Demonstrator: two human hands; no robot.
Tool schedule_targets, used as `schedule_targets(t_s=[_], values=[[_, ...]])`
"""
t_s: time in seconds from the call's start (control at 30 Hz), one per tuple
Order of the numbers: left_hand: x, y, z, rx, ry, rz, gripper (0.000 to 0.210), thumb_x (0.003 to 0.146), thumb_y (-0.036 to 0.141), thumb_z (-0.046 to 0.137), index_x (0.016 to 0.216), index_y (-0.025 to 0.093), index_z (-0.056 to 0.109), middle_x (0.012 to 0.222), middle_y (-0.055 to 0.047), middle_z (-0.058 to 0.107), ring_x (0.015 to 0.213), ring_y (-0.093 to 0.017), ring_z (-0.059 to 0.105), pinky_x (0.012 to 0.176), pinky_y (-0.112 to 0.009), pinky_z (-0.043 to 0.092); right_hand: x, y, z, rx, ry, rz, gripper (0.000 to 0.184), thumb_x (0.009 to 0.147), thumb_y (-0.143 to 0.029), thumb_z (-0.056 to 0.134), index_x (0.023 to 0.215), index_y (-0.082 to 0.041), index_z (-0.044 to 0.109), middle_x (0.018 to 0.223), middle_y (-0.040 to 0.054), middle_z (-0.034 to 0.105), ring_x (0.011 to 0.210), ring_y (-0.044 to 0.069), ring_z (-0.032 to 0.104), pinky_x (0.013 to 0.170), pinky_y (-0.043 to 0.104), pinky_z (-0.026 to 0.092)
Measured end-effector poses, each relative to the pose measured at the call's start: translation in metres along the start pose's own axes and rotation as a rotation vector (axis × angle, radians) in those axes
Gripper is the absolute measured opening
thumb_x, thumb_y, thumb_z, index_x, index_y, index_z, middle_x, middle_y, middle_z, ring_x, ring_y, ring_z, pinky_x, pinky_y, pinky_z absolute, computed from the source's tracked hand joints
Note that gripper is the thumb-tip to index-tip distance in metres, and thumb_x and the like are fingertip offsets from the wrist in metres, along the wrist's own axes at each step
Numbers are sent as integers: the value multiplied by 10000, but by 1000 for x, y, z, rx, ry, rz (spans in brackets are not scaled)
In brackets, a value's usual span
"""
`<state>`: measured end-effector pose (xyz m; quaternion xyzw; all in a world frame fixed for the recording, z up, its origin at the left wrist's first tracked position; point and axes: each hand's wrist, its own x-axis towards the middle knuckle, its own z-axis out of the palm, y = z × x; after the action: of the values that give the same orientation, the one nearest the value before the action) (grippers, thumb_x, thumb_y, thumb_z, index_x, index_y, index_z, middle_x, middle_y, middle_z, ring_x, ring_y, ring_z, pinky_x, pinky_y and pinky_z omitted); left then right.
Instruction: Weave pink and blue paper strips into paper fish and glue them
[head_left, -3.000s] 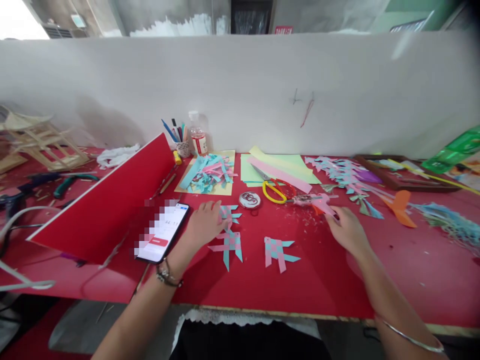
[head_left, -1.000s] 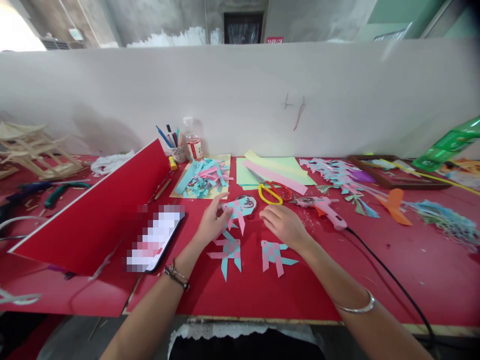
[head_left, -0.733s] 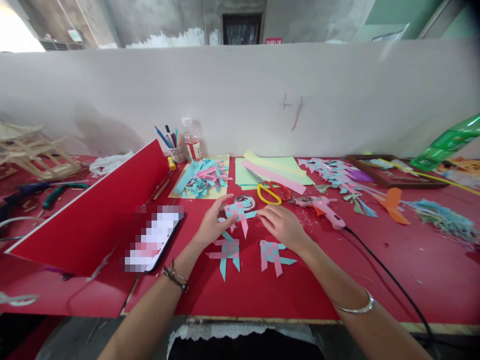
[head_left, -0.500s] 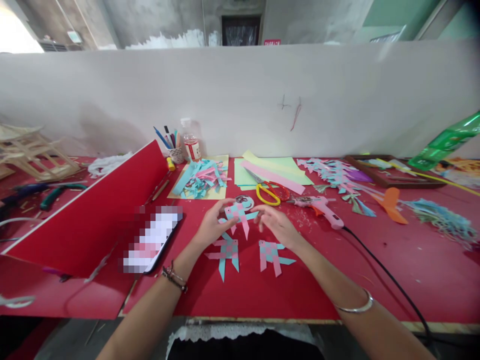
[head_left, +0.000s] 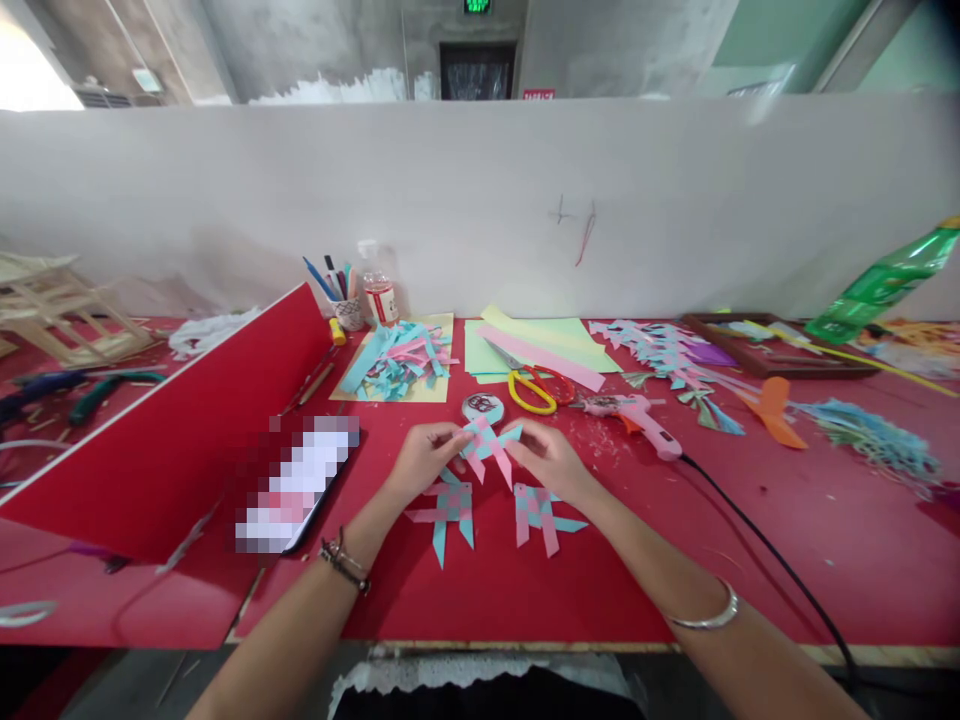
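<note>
A woven paper fish [head_left: 486, 446] in pink and light blue is held up between my two hands over the red table. My left hand [head_left: 427, 460] pinches its left side. On the right, my right hand [head_left: 549, 456] has its fingertips closed on a blue strip end. Two similar woven paper fish lie flat below: a left one [head_left: 454, 505] under my left wrist, and a right one [head_left: 535, 507] beside my right forearm. Just behind the held fish sits a small round white dish [head_left: 483, 407] with dark thread-like stuff in it.
Yellow-handled scissors [head_left: 534, 392] and a pink glue gun [head_left: 645, 418] with its cord lie behind and right. Paper strips [head_left: 397, 362] are heaped at the back left. A phone [head_left: 304, 490] and a standing red board [head_left: 187, 430] are on the left; a green bottle [head_left: 877, 290] leans right.
My right fingers, loosely curled before, are now closed on the strip's end. The held fish has turned and come slightly lower, uncovering the round dish behind it.
</note>
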<state>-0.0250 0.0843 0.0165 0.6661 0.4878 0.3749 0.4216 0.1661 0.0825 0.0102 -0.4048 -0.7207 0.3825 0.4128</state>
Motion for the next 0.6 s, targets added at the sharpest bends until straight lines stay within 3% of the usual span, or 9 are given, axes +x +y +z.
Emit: schedule_targets(t_s=[0.07,0.17,0.43,0.6], values=[[0,-2,1,-6,-19,0,331,762,432,503,623,138,561,462,22,552,441,-88,516,445,-163,381,0,0,1,8,-56,-5,167,773,-323,507,795,-170,570,769,16,600,732,145,553,673,250,427],[-1,-3,2,3,-31,18,335,761,436,505,630,136,578,471,17,557,448,-90,524,447,-162,385,0,0,1,-21,-88,-11,196,786,-326,500,769,-162,607,791,38,642,775,165,584,734,273,433],[0,-3,0,8,-61,54,330,765,420,503,609,133,553,458,23,537,444,-76,503,441,-152,370,1,0,-1,-72,-46,-11,204,787,-326,504,770,-162,623,782,35,667,755,163,602,698,258,441],[2,-6,-2,-68,-85,71,293,735,416,538,737,130,600,512,25,550,467,-84,523,465,-171,417,1,-1,-2,-100,-5,2,242,788,-354,489,742,-155,618,718,20,648,672,144,575,614,240,423]])
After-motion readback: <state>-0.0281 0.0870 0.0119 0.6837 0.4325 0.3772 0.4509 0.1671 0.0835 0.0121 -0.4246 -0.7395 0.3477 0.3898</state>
